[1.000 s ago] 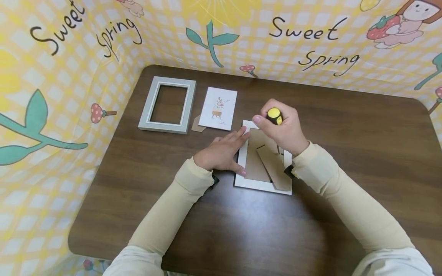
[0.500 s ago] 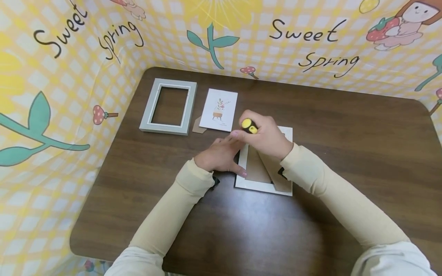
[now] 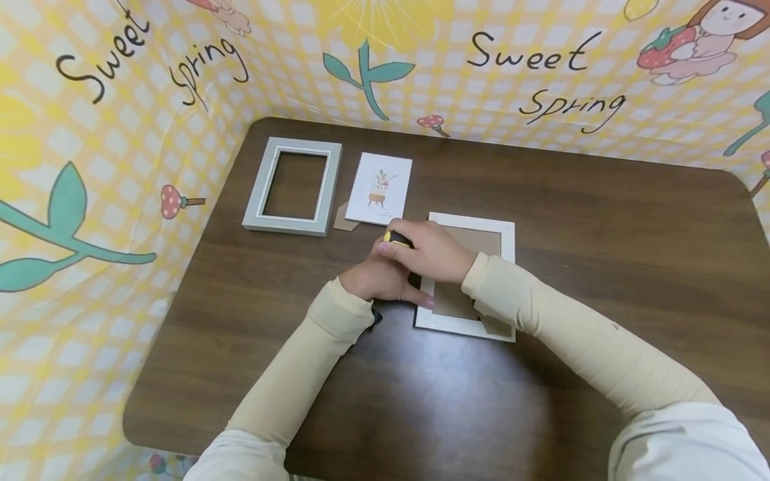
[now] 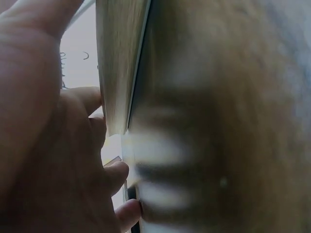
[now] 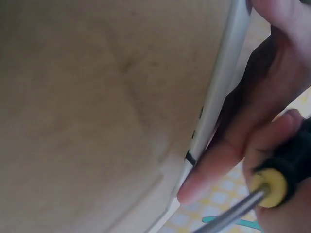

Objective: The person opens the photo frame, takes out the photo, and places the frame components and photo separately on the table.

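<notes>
A white picture frame [image 3: 462, 327] lies back side up on the table, with a brown backing board [image 3: 452, 300] inside its rim. My left hand [image 3: 373, 277] rests on the frame's left side, thumb stretched over the near part of the rim. In my right hand [image 3: 434, 250] I grip a screwdriver [image 3: 397, 238] with a black and yellow handle. Its metal shaft [image 5: 238, 211] shows in the right wrist view, close to the rim, where small dark tabs [image 5: 191, 158] stand. The right hand overlaps the left fingers in the head view. My right forearm hides most of the stand flap.
A pale grey-green frame [image 3: 255, 187] lies at the back left of the brown table [image 3: 240, 321]. Beside it a white card [image 3: 363, 190] with a potted-plant print partly covers a brown piece of board [image 3: 345, 220]. Patterned yellow cloth [image 3: 289, 73] hangs along the table's back and left.
My right hand has carried the screwdriver from the frame's right side leftward, over the left hand, and the handle now tilts left. The white frame has shifted slightly right; the left hand stays on it.
</notes>
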Demonstrator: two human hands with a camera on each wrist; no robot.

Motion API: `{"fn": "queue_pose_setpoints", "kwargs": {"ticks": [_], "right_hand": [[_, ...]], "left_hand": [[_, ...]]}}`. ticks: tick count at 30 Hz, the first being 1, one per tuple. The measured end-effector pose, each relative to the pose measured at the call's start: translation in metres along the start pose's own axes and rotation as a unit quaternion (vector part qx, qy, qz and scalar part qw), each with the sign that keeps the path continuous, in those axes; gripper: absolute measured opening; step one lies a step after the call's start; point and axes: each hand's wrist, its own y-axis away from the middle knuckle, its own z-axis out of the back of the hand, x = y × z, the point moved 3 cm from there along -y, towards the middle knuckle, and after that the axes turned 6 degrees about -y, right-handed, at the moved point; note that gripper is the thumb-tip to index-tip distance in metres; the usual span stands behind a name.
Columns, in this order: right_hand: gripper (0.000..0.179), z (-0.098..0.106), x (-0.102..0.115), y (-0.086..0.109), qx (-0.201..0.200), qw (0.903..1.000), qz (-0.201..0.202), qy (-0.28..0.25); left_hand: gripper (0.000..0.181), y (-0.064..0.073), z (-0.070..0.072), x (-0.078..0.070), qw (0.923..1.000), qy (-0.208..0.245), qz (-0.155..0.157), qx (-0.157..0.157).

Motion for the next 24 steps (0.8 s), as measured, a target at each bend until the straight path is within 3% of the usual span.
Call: {"fn": "queue_pose_setpoints", "kwargs": {"ticks": [6,11,16,21,24], "right_hand": [[0.021,0.008,0.001,-0.001,0.025,0.9975,-0.053,-0.038],[0.018,0.024,0.007,0.012,0.042,0.9939,-0.056,-0.086],[0.019,0.048,0.011,0.032,0.018,0.9874,-0.006,-0.157],[0.03,0.066,0.011,0.056,-0.014,0.9706,0.058,-0.233],[0.038,0.072,0.011,0.065,-0.033,0.9611,0.107,-0.252]], "left_hand": [[0.116,-0.004,-0.003,0.001,0.9983,-0.051,0.022,0.019],[0.118,-0.003,-0.002,0.002,0.9989,-0.038,0.024,0.013],[0.121,-0.004,-0.001,0.003,0.9989,-0.033,0.026,0.02],[0.12,-0.006,-0.002,0.002,0.9983,-0.04,0.026,0.033],[0.119,-0.006,-0.003,0.003,0.9979,-0.045,0.028,0.037]]}}
